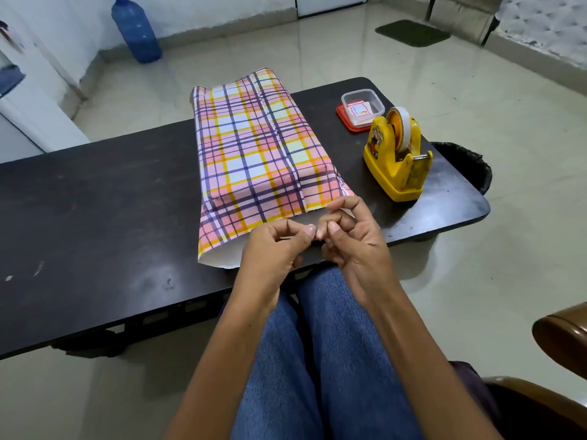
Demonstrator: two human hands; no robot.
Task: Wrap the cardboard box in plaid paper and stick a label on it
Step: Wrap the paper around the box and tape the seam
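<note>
The box wrapped in plaid paper lies lengthwise on the dark table, with a taped seam along its top. Its near end is open, and the loose paper shows its white inside. Just in front of that open end, my left hand and my right hand meet fingertip to fingertip. Between them they pinch what looks like a short strip of clear tape, which is hard to make out. A clear tub of labels stands on a red lid at the table's far right.
A yellow tape dispenser stands to the right of the box. A black bin sits past the table's right edge. My legs in blue jeans are under the near edge. A brown chair arm is at the right.
</note>
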